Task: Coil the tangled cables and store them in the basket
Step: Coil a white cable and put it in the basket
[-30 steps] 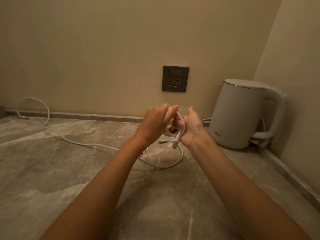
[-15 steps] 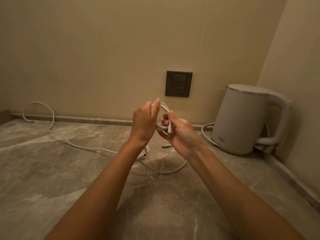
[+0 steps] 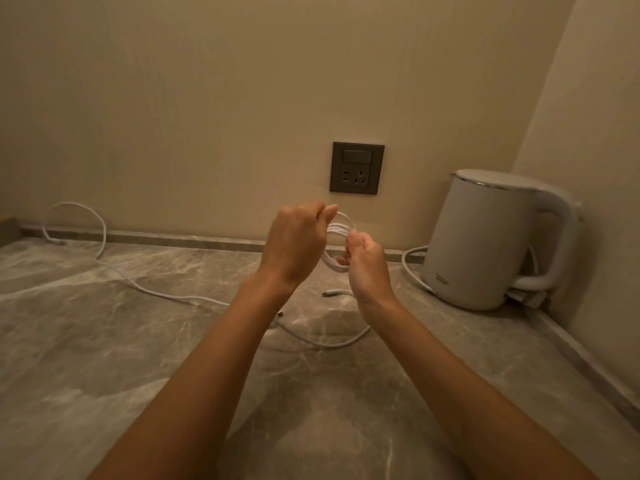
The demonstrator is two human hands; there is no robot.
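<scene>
One turn at a time: with left hand (image 3: 298, 240) gripping the white coil (image 3: 337, 229) above the counter (image 3: 138, 358) and right hand (image 3: 367, 268) pinching its strands, wrap the tail snug, even loops (second cable (image 3: 180, 297) slack on the stone; basket unseen).

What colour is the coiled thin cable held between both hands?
The coiled thin cable is white; the head view shows it.

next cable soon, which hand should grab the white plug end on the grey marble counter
Probably the right hand: the white plug end lies beside its wrist, while the left hand is higher, pinching the coiled white cable.
</scene>
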